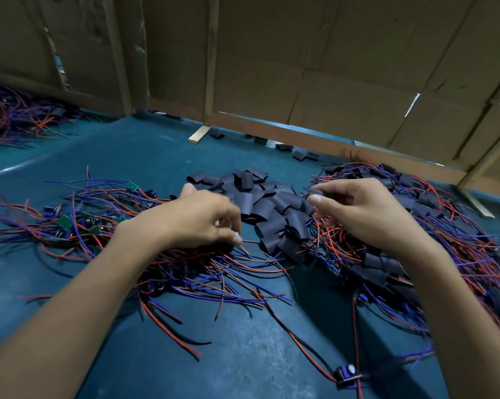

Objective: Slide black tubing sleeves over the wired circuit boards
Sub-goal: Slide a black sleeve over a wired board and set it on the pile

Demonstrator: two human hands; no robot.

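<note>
Left hand (205, 217) curled, grip unclear; right hand (358, 208) loosely curled, empty, beside sleeve pile (260, 203). Could snag tangled wires (185, 263).

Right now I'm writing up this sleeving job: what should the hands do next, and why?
Probably the right hand should pinch one sleeve from the black sleeve pile just beside its fingertips. It looks empty, and the left hand already reaches down into the unsleeved wired boards, though its grip is unclear.
</note>
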